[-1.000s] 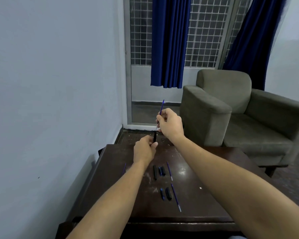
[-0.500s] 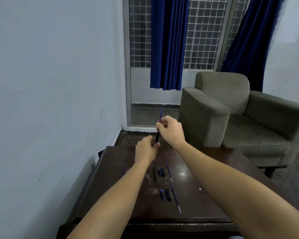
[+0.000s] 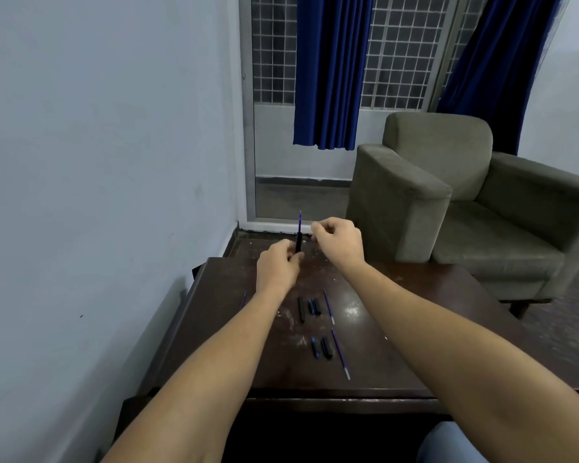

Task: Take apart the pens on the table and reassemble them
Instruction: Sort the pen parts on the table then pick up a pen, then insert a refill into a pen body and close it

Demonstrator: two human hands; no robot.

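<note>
My left hand [image 3: 276, 265] grips a black pen barrel [image 3: 298, 242] held upright above the far edge of the table, and a thin blue refill [image 3: 300, 222] sticks out of its top. Just right of the refill hovers my right hand [image 3: 338, 240], fingers curled, clear of both parts; whether it pinches anything small I cannot tell. On the dark wooden table [image 3: 415, 312] lie loose pen parts: a black barrel [image 3: 302, 309], short blue and black pieces [image 3: 314, 306], a blue refill [image 3: 329, 302], a nearer pair of pieces [image 3: 322, 347] and another refill [image 3: 341, 354].
One more thin blue refill [image 3: 243, 299] lies near the table's left side. A grey wall runs close along the left. A green armchair [image 3: 465, 202] stands behind the table on the right, with blue curtains [image 3: 328, 71] and a grilled window beyond.
My right hand has pushed the refill down into the barrel and let go, moving off to the right. Less refill shows above the barrel. My left hand keeps its hold.
</note>
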